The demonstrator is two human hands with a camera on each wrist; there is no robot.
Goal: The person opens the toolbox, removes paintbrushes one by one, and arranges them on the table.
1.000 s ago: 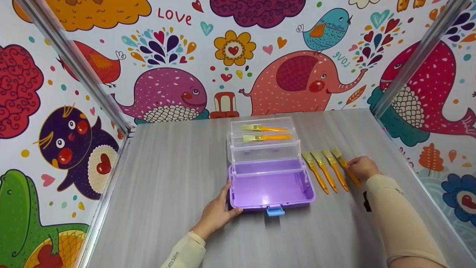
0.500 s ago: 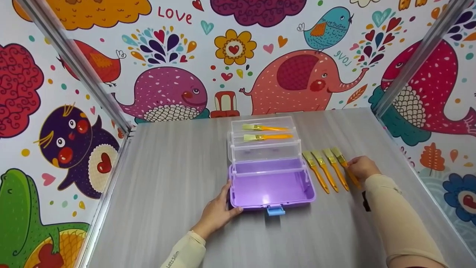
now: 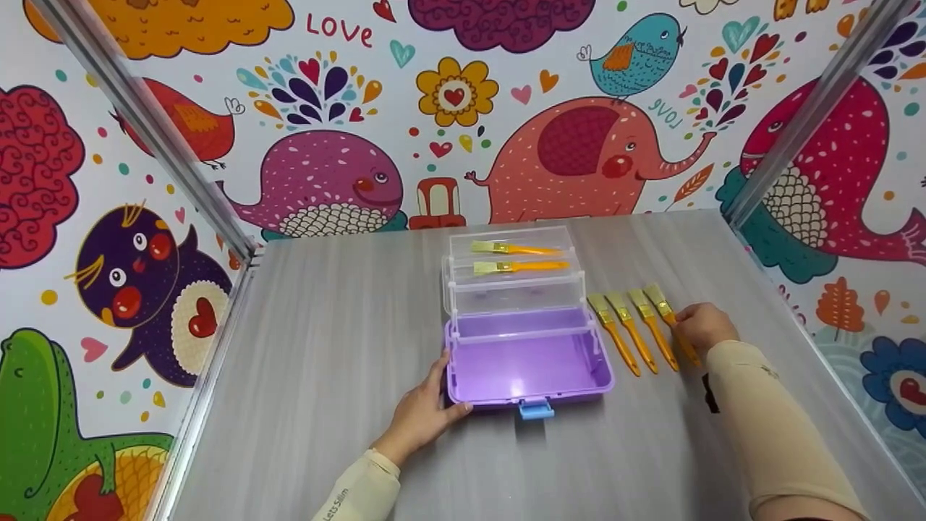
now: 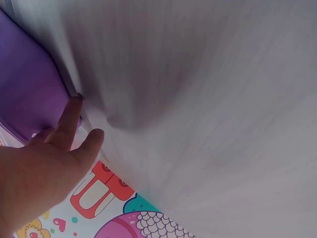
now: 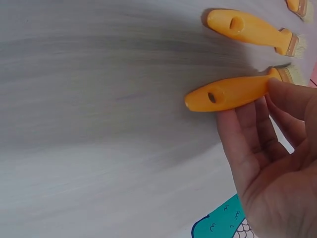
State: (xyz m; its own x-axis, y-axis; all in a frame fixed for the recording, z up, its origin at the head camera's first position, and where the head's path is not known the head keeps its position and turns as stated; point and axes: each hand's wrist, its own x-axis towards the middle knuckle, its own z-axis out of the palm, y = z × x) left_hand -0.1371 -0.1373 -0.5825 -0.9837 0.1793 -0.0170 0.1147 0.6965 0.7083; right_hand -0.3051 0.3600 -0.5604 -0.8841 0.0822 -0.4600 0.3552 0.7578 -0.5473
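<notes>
A purple box [image 3: 521, 365] stands on the table with its clear trays raised behind it. My left hand [image 3: 422, 418] rests against the box's near left corner, its thumb along the front and its fingers on the left side. In the left wrist view those fingers look mostly straight against the purple wall [image 4: 34, 84]. To the right of the box, several paintbrushes with yellow handles lie in a row. At the row's right end, my right hand [image 3: 703, 325] pinches the outermost paintbrush [image 3: 662, 304]. The right wrist view has its handle [image 5: 233, 94] between thumb and fingers, at table level.
Two paintbrushes lie in the clear trays, one [image 3: 517, 249] behind the other [image 3: 521, 268]. A blue latch [image 3: 536, 409] hangs off the box's front. A small black object [image 3: 712, 394] lies partly under the right forearm. Patterned walls and metal posts [image 3: 810, 108] bound the table [image 3: 325, 325].
Both hands stay almost where they were. The right hand and sleeve, with the outermost paintbrush, shift very slightly to the left.
</notes>
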